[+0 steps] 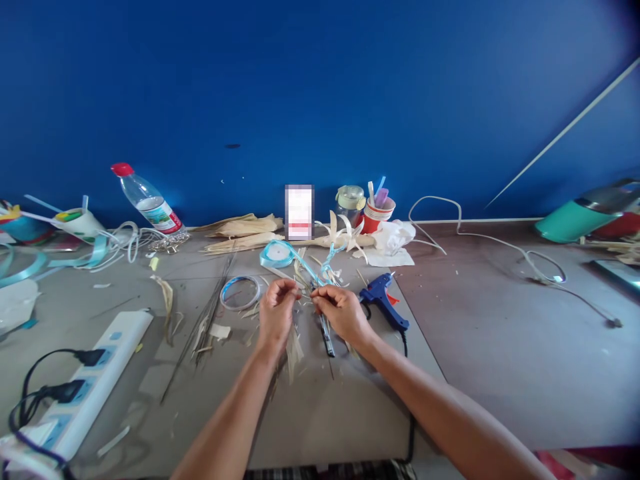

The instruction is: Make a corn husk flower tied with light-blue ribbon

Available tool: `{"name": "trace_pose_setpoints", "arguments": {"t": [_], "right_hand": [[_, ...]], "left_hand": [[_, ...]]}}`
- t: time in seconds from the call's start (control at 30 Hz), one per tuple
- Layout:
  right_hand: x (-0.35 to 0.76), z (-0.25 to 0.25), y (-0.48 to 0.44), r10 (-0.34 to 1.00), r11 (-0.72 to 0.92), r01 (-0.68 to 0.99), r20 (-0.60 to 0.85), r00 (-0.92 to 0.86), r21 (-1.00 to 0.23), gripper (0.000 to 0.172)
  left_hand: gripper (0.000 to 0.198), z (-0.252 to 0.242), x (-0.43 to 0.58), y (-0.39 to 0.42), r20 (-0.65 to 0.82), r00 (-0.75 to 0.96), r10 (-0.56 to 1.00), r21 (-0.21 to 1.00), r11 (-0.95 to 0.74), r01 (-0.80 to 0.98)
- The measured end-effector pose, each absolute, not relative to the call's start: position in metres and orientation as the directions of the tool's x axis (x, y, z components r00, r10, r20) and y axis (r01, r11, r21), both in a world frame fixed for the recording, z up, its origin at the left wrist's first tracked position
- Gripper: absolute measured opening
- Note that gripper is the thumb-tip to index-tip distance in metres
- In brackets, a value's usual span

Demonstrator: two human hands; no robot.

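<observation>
My left hand (278, 313) and my right hand (345, 312) are close together above the table, each with thumb and fingers pinched. Something thin and pale shows in the small gap between the fingertips, too small to name. Below my right hand lies a dark pen-like tool (327, 337), partly covered by it. Just beyond the hands are a roll of light blue ribbon (277, 253) and a curled pale husk flower (345, 230) with blue ribbon at it. A blue hot glue gun (384, 301) rests to the right of my right hand.
A tape roll (240, 293), thin dark stems (213, 310) and a white power strip (103, 383) lie to the left. Dried husks (245, 230), a tilted bottle (150, 200) and red paper cups (377, 215) line the blue wall. A white cable (520, 250) trails across the right.
</observation>
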State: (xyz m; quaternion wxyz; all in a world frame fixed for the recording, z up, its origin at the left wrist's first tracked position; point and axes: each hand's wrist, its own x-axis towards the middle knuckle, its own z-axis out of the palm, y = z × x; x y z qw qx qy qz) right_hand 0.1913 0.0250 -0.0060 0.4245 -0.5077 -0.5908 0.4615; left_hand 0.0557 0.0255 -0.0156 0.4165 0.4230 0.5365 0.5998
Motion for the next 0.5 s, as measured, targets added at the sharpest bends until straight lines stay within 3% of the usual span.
{"name": "trace_pose_setpoints", "arguments": {"t": [0.3, 0.5], "right_hand": [[0.1920, -0.0027, 0.0234, 0.994, 0.055, 0.257, 0.028, -0.108, -0.965, 0.016], [0.1919, 0.0006, 0.0225, 0.995, 0.067, 0.317, 0.040, -0.091, -0.946, 0.018]], "left_hand": [[0.014, -0.0180, 0.0571, 0.0243, 0.052, -0.313, 0.948, 0.997, -0.069, -0.043], [0.017, -0.0170, 0.0566, 0.0209, 0.099, -0.287, 0.953, 0.995, -0.088, 0.052]]}}
